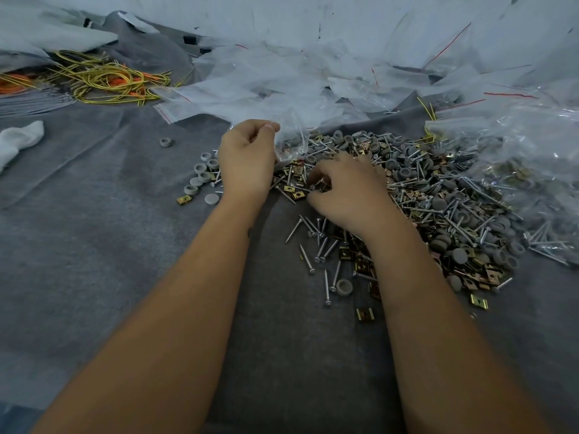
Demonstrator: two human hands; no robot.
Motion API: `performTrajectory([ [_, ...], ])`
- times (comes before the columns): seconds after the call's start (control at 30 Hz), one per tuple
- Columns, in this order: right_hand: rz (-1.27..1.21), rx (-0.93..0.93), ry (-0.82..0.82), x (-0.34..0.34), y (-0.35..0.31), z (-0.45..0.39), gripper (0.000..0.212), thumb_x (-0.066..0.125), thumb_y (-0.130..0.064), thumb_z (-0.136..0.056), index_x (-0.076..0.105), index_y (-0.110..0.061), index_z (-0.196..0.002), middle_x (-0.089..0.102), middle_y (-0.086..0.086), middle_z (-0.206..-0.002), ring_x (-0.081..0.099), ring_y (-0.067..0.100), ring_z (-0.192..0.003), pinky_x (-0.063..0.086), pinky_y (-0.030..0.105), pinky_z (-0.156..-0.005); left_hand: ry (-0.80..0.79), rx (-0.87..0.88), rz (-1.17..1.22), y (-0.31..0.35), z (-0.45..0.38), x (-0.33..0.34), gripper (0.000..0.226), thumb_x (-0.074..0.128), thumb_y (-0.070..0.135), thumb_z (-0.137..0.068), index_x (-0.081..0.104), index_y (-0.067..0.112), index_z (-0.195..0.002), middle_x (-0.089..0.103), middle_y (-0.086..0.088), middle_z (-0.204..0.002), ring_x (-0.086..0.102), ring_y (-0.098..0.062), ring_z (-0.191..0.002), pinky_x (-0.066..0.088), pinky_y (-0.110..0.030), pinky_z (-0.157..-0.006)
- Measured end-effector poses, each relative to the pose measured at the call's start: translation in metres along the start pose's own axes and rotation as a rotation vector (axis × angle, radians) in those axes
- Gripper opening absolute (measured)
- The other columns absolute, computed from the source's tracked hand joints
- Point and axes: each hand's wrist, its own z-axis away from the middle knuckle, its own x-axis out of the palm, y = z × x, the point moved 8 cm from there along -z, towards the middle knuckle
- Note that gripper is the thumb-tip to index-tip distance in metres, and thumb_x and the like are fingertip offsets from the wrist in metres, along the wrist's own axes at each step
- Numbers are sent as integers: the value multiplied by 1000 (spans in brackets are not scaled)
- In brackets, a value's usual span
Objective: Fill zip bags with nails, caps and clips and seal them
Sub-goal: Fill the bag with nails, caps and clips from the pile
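1. The left hand [247, 158] sits just above frame centre, its fingers curled, with thumb and forefinger pinching the mouth of a small clear zip bag [289, 142] that hangs at its 3 o'clock side.
2. That bag already has a few screws and a gold clip at its bottom, and its lower end touches the heap.
3. The right hand [347, 189] lies at 4 o'clock from the left one, palm down on the heap, with fingertips curled in around a nail and small parts at its 9 o'clock edge.
4. The two hands are close but do not touch.
5. The heap [438, 198] of mixed nails, grey caps and gold clips spreads from the hands toward 3 o'clock and 4 o'clock over the grey felt-covered bench [94, 245].
6. Loose nails [316, 245] lie scattered at 6 o'clock from the right hand, beside its wrist.
7. A cluster of grey caps [202, 177] and a single gold clip [184, 200] lie at 9 o'clock from the left hand.
8. A drift of empty zip bags [282, 79] with red seal lines covers the 12 o'clock stretch.
9. Filled bags [532, 170] pile at 3 o'clock.
10. Yellow and orange cords [103, 78] tangle at 10 o'clock, with a white cloth [18, 139] at 9 o'clock near the frame edge.
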Motion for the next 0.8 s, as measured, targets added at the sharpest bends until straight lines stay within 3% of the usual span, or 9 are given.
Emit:
performTrajectory([
  [0.07,0,-15,42,-4,-1,0,20,61,-34,-86,67,-36,-105,43,-6,-97,42,29,-116,32,43,-94,-7,4,0,0,0,0,20,50,9,-95,70,8,-95,49,0,-52,44,-10,-49,43,-23,-56],
  [0.27,-1,-49,105,-10,-5,1,17,62,-24,-89,71,-32,-100,63,-2,-109,51,26,-113,39,41,-95,-12,6,-5,-1,0,1,19,51,10,-95,70,12,-91,48,6,-47,44,-6,-45,38,-16,-49],
  [0.5,-1,-51,147,-13,-5,-1,17,58,-21,-93,71,-26,-102,68,0,-108,57,25,-110,41,44,-100,-23,6,-5,-1,1,2,19,51,10,-95,69,14,-90,46,4,-47,41,-7,-44,36,-18,-48],
  [0.63,-125,-30,277,-23,-2,2,12,58,-17,-92,69,-20,-96,69,-1,-96,61,22,-96,47,45,-93,-26,2,-13,-1,0,2,18,52,11,-95,70,12,-92,46,4,-48,40,-8,-46,36,-20,-52],
  [0.7,-286,14,371,-31,4,6,8,60,-15,-90,65,-21,-91,66,-7,-86,61,16,-85,50,40,-84,-29,2,-9,0,1,3,18,52,10,-95,69,11,-92,45,4,-48,40,-10,-47,35,-22,-54],
  [0.8,-549,90,465,-38,16,9,10,61,-15,-89,61,-25,-85,60,-14,-75,57,0,-71,47,17,-66,-39,23,-34,2,2,4,18,52,10,-95,70,11,-93,45,3,-49,40,-16,-52,36,-27,-58],
])
